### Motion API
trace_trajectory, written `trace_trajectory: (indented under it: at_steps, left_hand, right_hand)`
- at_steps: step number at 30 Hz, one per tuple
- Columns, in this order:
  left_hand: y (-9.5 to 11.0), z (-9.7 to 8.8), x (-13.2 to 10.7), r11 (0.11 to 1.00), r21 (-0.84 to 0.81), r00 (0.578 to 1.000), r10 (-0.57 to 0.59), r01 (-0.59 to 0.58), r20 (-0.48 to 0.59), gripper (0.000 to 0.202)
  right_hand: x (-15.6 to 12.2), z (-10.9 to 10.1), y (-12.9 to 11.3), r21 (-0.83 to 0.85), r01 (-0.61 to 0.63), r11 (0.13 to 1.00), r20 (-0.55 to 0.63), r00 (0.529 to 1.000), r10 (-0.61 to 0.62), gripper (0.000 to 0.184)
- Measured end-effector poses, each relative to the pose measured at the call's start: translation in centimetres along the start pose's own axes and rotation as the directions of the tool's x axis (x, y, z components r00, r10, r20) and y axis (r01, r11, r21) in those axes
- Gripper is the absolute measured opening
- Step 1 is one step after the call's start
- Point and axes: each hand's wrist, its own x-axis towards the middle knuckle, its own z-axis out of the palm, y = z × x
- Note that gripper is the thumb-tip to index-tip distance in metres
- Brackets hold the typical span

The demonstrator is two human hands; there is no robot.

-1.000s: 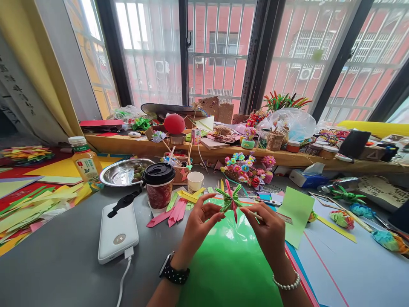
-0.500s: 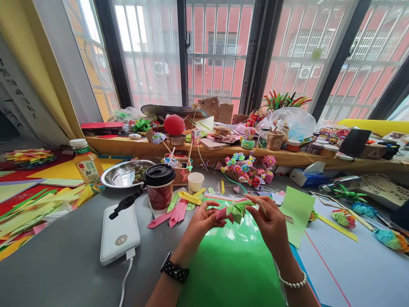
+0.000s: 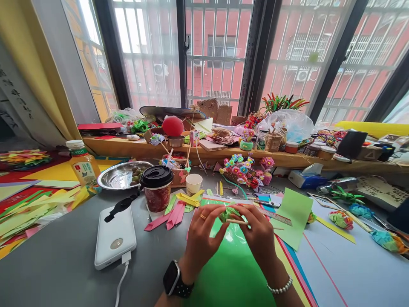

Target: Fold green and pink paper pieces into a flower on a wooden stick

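Observation:
My left hand point(image 3: 203, 232), with a ring and a black watch on the wrist, and my right hand point(image 3: 258, 232), with a bead bracelet, are closed together on a small green folded paper piece point(image 3: 227, 213) over a glossy green sheet point(image 3: 230, 273). A thin wooden stick point(image 3: 238, 221) lies across my right fingers. Most of the paper piece is hidden by the fingers.
A lidded coffee cup point(image 3: 157, 187), white power bank point(image 3: 115, 236) with cable, pink and yellow paper strips point(image 3: 174, 211), small paper cup point(image 3: 194, 183), metal bowl point(image 3: 123, 175) and bottle point(image 3: 81, 164) stand to the left. Light green card point(image 3: 292, 213) and paper flowers point(image 3: 244, 168) lie right. The sill point(image 3: 128, 147) is cluttered.
The green and pink paper piece, held up and spread a second ago, has been lowered and folded in between both hands. My hands have come closer together.

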Motion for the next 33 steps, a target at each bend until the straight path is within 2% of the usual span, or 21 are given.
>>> trace_trajectory:
  at_steps: [3,7,23,30,33]
  left_hand:
    - [0.31,0.53,-0.10,0.994,0.074,0.996,0.083,-0.084,0.016,0.031]
    - [0.41,0.82,-0.16,0.991,0.095,0.995,0.094,-0.090,-0.033,0.025]
    - [0.56,0.75,-0.17,0.996,0.080,0.997,0.044,-0.039,-0.065,0.019]
    - [0.70,0.49,0.06,0.997,0.064,0.999,0.039,-0.037,-0.037,0.015]
    - [0.45,0.31,0.05,1.000,0.026,1.000,0.002,-0.002,0.007,0.014]
  right_hand:
    - [-0.24,0.37,-0.57,-0.031,0.076,0.997,-0.028,0.997,-0.077,0.021]
    - [-0.32,0.53,-1.04,-0.062,0.147,0.987,-0.067,0.986,-0.151,0.022]
    - [-0.35,0.54,-1.10,-0.066,0.144,0.987,-0.102,0.983,-0.150,0.023]
    - [-0.45,0.48,-1.08,-0.081,0.120,0.990,-0.081,0.989,-0.126,0.023]
    - [-0.38,0.45,-1.03,-0.081,0.117,0.990,-0.078,0.989,-0.124,0.021]
